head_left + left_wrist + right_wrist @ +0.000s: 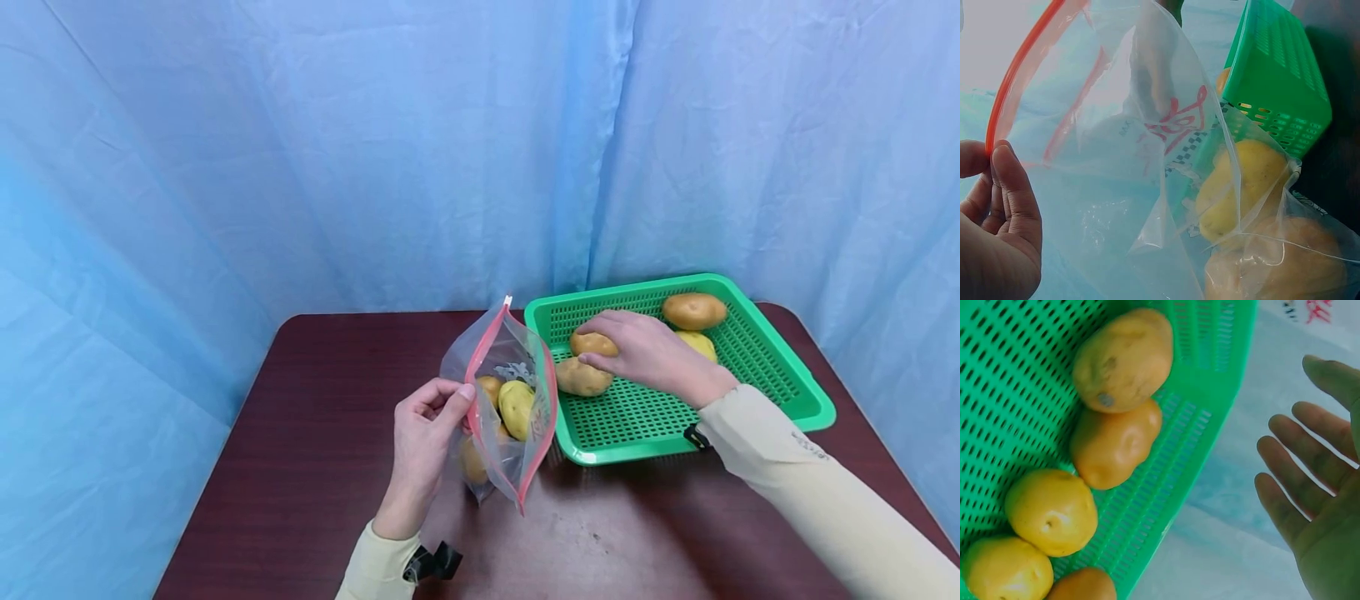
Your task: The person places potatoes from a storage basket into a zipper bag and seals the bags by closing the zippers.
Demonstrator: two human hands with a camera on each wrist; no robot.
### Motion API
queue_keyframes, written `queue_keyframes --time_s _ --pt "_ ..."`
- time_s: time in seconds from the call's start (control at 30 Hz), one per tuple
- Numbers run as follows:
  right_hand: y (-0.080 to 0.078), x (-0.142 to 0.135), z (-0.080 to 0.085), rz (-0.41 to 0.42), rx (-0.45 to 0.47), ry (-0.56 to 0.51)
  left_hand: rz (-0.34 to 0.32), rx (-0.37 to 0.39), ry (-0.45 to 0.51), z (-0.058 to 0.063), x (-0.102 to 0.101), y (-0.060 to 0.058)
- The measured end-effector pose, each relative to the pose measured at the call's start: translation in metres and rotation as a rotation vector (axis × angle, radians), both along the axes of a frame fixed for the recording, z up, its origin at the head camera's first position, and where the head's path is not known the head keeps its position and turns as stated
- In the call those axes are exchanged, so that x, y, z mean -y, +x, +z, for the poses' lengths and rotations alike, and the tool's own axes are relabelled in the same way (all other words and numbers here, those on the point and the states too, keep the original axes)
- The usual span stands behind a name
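My left hand (425, 435) pinches the red-rimmed edge of a clear zip bag (547, 379) between thumb and fingers. The bag's mouth gapes, and several potatoes (516, 408) lie in its lower part. Through the clear plastic, a yellow potato (1249, 187) shows in the left wrist view. Over the green basket (626, 456) hovers my right hand (648, 350), fingers spread with nothing between them in the right wrist view. Under it lie a brown potato (585, 377) and a smoother one (594, 343) at the basket's left end.
Farther right in the basket sit another brown potato (694, 311) and a yellow potato (699, 343). The basket stands at the back right of the dark wooden table (322, 417). Blue curtains (420, 150) hang behind and beside the table.
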State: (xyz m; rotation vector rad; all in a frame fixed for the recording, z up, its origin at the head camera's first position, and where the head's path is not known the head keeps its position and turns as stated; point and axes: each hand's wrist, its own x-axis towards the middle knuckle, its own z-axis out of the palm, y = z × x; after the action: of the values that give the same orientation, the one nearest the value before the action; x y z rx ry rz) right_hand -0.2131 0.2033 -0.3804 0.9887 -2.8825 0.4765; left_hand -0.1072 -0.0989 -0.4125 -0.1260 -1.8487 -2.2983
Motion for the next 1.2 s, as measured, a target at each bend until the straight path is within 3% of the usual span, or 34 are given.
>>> queue_keyframes --time_s 0.4,0.93,1.2 --pt "-0.019 -0.003 -0.021 0.063 0.104 0.113 0.009 0.003 0.014 -0.002 0.0 0.0" --pt "-0.034 -0.007 -0.03 0.133 0.353 0.055 0.018 0.006 0.017 -0.001 0.002 0.003" --pt "-0.038 -0.007 -0.038 0.174 0.372 0.081 0.014 0.009 0.017 -0.001 0.003 0.004"
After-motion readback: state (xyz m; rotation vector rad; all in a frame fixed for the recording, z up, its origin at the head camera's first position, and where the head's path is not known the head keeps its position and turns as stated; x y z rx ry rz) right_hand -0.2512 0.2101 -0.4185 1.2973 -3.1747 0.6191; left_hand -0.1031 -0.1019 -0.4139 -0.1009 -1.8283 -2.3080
